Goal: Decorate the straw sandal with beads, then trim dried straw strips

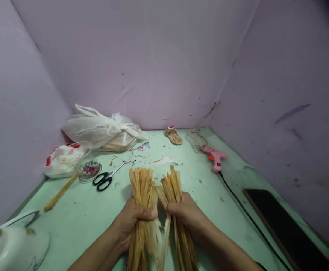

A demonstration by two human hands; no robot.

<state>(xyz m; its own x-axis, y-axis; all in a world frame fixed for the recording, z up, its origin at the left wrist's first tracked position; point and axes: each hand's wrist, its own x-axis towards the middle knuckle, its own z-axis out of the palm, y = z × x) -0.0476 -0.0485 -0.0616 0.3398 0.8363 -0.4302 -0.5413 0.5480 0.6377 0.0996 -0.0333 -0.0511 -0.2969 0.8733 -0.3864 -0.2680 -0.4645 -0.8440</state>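
Note:
My left hand [134,220] is wrapped round a thick bundle of dried straw-coloured fibre strips [141,184], its thumb across the front. A second, slimmer bundle of the same strips [172,184] is gripped in my right hand [185,212]. Both bundles stand roughly upright, side by side, with a narrow gap between their tops. Paler strips [158,237] hang between the two hands. The lower ends run out of the bottom of the picture. Fingers behind the bundles are hidden.
Black-handled scissors [105,181], a dish of beads [89,171] and a thin straw bundle [59,193] lie left. Behind are a white plastic bag [102,130] and a small woven sole-shaped piece [173,136]. A pink glue gun [215,156] and phone [282,229] lie right; a white bowl [30,246] stands front left.

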